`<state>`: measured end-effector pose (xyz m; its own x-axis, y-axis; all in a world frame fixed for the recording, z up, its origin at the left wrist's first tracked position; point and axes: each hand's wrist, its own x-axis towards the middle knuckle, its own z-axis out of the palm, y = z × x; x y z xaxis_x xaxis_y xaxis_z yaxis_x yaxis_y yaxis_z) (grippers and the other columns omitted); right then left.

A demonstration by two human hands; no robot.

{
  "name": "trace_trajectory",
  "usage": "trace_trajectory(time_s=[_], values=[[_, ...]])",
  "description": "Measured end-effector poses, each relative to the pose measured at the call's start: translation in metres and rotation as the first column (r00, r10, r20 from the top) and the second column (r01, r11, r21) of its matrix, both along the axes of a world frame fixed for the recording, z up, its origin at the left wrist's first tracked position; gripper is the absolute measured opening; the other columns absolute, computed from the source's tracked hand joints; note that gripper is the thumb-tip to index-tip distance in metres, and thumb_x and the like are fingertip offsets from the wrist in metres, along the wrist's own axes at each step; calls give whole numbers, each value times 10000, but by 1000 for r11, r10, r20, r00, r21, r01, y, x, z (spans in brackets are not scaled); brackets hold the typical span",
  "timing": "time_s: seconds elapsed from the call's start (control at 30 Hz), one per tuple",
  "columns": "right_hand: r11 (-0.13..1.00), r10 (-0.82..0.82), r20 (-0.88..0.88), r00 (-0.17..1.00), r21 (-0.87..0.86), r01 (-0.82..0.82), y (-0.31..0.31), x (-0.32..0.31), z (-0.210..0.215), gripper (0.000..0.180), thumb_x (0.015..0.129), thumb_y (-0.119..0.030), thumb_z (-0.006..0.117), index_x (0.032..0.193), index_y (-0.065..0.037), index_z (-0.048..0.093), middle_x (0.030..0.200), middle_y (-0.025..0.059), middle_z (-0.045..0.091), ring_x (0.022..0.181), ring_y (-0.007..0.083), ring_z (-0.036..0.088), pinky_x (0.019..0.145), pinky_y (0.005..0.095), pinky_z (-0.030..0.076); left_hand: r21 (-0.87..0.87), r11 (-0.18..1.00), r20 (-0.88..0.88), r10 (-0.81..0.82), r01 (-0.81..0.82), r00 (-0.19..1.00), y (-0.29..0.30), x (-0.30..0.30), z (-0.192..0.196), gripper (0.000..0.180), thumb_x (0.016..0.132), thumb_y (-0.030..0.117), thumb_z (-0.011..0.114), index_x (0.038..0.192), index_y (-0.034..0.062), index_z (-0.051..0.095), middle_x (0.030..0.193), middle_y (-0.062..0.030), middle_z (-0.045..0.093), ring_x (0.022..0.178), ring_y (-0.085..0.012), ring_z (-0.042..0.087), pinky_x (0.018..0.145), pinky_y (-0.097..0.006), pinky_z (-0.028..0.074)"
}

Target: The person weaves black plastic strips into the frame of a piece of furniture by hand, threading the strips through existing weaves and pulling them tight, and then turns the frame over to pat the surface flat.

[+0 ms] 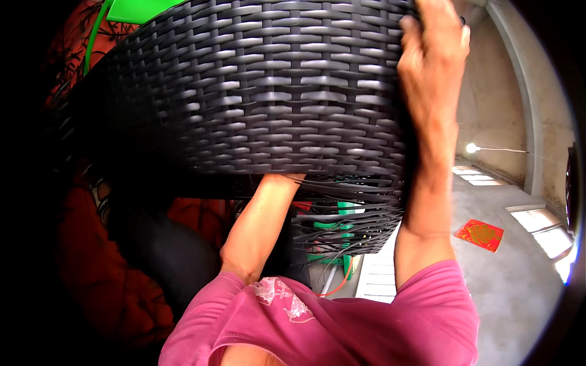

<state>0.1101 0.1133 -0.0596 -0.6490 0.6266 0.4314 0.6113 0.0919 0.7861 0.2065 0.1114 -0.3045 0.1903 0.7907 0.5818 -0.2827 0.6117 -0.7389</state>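
A large curved piece of black wicker weave fills the upper middle of the head view, close in front of me. My right hand is raised to its upper right edge, with fingers bent against the rim; they are somewhat blurred. From below, my left forearm reaches up under the lower edge of the weave. My left hand is hidden behind it, so its fingers do not show. Loose black strands hang from the lower right part of the weave in a ragged fringe.
Red patterned cloth and a bright green item show at the upper left. Green parts and an orange cord lie below the strands. On the right are a grey wall with windows, a red square decoration and a lit bulb.
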Motion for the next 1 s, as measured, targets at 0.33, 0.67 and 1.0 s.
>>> trace_trajectory(time_s=[0.33,0.67,1.0], values=[[947,-244,63,968,-197,252,-40,39,-39,656,856,-498,548,1402,-171,389,1501,82,271,1391,320,178,1083,592,34,-13,1000,49,26,-26,998,1,9,7,464,975,293,405,1349,21,383,1397,-140,412,1290,-306,398,1105,-470,310],[952,-221,159,962,-181,248,-32,24,-38,746,804,-545,587,1423,-206,346,1503,98,245,1365,362,180,1034,654,79,-45,998,56,36,-33,998,0,-17,4,469,975,299,401,1354,23,377,1401,-140,408,1292,-307,396,1106,-470,308],[932,-274,155,949,-202,302,-38,18,-43,747,811,-453,622,1432,-164,324,1508,72,246,1386,359,146,1046,649,69,-75,997,64,34,-29,997,1,-19,-2,475,976,306,397,1358,25,371,1404,-140,403,1293,-307,394,1106,-471,306]])
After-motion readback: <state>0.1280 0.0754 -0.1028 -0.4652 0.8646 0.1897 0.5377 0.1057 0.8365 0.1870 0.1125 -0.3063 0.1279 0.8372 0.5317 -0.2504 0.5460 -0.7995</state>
